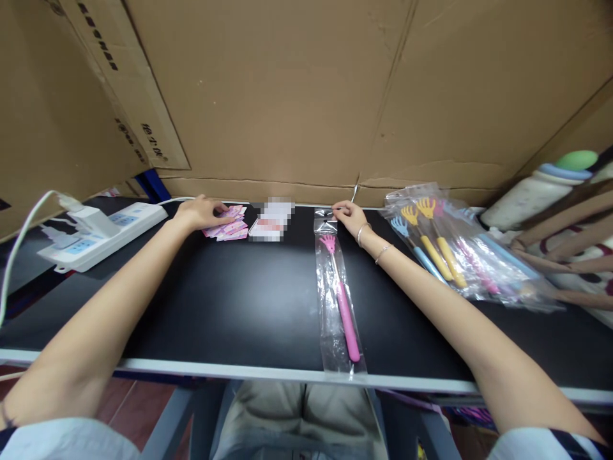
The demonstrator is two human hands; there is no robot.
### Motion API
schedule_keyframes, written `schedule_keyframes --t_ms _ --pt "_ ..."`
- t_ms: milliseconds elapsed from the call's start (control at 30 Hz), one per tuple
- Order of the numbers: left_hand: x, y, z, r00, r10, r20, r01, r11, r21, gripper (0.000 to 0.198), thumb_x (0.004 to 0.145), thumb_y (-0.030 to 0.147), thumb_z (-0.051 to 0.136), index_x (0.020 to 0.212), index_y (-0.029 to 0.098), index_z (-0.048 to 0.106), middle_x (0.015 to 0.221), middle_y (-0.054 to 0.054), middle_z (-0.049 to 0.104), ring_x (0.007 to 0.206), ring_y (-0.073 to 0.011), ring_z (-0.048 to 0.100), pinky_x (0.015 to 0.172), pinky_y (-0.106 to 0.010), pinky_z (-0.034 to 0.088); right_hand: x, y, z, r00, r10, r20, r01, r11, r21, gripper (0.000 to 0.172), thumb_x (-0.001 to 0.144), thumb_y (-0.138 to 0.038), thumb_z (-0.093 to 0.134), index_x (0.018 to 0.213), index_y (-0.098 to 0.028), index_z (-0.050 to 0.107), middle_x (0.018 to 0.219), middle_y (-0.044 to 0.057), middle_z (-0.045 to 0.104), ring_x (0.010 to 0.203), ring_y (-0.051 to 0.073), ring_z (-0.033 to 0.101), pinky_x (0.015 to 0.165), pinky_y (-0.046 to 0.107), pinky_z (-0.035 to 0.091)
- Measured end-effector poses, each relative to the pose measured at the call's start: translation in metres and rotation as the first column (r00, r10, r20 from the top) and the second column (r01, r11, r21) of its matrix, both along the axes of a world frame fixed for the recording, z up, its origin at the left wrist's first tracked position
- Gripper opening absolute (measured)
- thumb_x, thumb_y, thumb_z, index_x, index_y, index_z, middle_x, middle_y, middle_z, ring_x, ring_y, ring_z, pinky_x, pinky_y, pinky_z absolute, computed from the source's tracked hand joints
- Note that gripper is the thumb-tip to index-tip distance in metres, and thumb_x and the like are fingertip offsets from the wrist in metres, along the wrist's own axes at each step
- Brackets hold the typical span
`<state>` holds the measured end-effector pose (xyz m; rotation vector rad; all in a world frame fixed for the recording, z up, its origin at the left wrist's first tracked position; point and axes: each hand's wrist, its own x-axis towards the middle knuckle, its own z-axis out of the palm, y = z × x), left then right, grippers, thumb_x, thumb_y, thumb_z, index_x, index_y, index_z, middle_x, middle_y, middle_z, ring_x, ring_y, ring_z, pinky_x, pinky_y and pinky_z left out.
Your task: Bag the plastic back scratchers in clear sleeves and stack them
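A pink back scratcher [342, 297] lies inside a long clear plastic bag [330, 319] on the black table [230, 300], its claw end pointing away from me. My right hand [350, 217] pinches the far top edge of that bag. My left hand [201, 213] rests flat on a small pile of pink paper cards [230, 227] at the far side of the table, fingers spread over them.
A heap of bagged back scratchers [445, 249] in yellow, blue and pink lies at the right. A white power strip [96, 236] with plugs sits at the left. Cardboard [306, 96] walls the back. A bottle [536, 191] lies at far right.
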<state>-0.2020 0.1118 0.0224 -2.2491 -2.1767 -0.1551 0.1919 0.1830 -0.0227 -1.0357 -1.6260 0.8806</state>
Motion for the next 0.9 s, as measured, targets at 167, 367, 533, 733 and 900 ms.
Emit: schedule_keyframes --t_ms 167,367,533,733,900 --pt "0.002 -0.003 0.006 0.993 0.091 -0.074 -0.093 0.995 -0.022 0.07 0.077 0.074 0.038 0.115 0.023 0.067 0.101 -0.01 0.069 0.095 -0.0292 0.061 0.079 -0.034 0.043 -0.002 -0.003 0.002 1.0 0.002 -0.009 -0.003 1.0 -0.017 0.008 0.074 -0.023 0.062 0.08 -0.02 0.059 0.054 -0.004 0.058 0.063 0.016 0.062 0.077 0.033 0.048" --pt "0.011 -0.01 0.018 0.976 0.197 -0.097 -0.174 0.963 0.204 0.05 0.088 0.051 0.033 0.11 0.022 0.067 0.109 -0.012 0.067 0.102 -0.0323 0.059 0.079 -0.038 0.043 -0.003 -0.008 0.005 1.0 0.009 -0.015 -0.009 1.0 -0.017 0.006 0.072 -0.018 0.06 0.078 -0.02 0.058 0.052 -0.005 0.057 0.06 0.015 0.06 0.072 0.031 0.047" --pt "0.044 -0.011 0.029 0.978 0.179 0.108 -0.203 0.936 0.289 0.045 0.086 0.053 0.039 0.111 0.024 0.063 0.105 -0.007 0.069 0.098 -0.029 0.061 0.074 -0.034 0.044 -0.002 -0.01 0.003 1.0 0.009 -0.029 -0.009 1.0 -0.007 0.008 0.073 -0.018 0.061 0.079 -0.021 0.056 0.053 -0.005 0.058 0.059 0.014 0.06 0.071 0.03 0.048" --pt "0.124 -0.003 0.031 0.965 -0.106 0.24 0.018 0.939 0.343 0.031 0.083 0.047 0.052 0.105 0.028 0.065 0.095 -0.002 0.072 0.09 -0.0215 0.064 0.068 -0.026 0.04 -0.001 -0.005 -0.002 0.996 0.026 -0.08 -0.028 0.999 -0.029 0.023 0.069 -0.024 0.069 0.076 -0.023 0.047 0.055 -0.006 0.061 0.056 0.014 0.06 0.066 0.029 0.049" --pt "0.184 0.005 0.015 0.863 -0.342 0.371 0.195 0.905 0.379 0.025 0.083 0.038 0.059 0.103 0.026 0.066 0.088 0.0 0.071 0.082 -0.0167 0.063 0.067 -0.023 0.039 0.001 -0.001 -0.005 0.995 0.04 -0.087 -0.04 0.999 0.005 0.025 0.067 -0.028 0.07 0.073 -0.023 0.046 0.052 -0.007 0.056 0.057 0.014 0.06 0.066 0.03 0.049"
